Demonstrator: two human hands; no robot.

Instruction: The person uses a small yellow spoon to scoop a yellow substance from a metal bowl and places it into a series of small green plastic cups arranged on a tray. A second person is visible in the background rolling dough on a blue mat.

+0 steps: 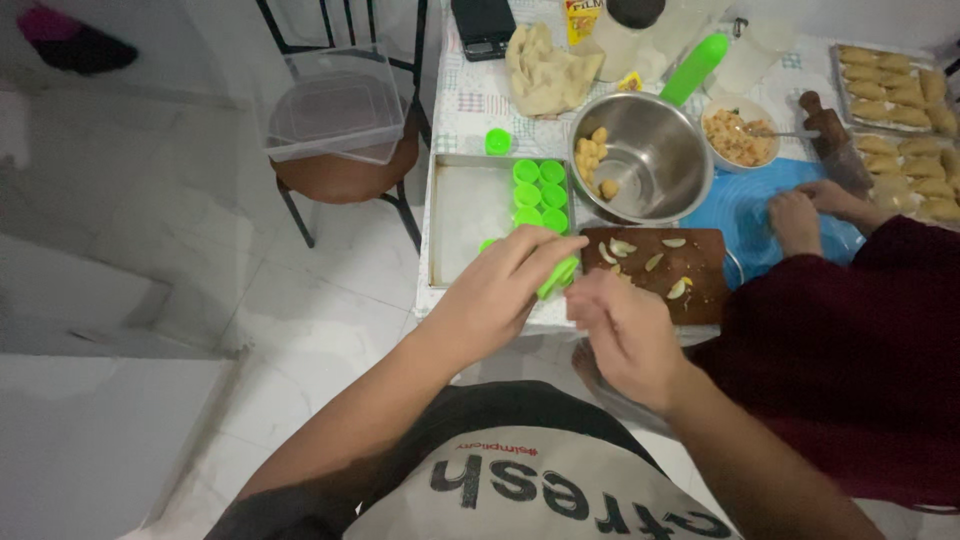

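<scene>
My left hand [500,285]: fingers curled, thumb and forefinger pinched on small green mould [557,276], held at table edge between metal tray [470,212] and brown cutting board [655,272]. My right hand [622,325]: fingers bent close together just beside mould; cannot tell whether they grip anything. More green moulds [540,195] stand in tray's right end. Steel pot [645,160] beyond board. Co-worker's hands [815,210] on blue mat [745,205], well apart from mine.

1 yellow-red box [582,18] and dark screened device [483,28], table's far edge.
</scene>
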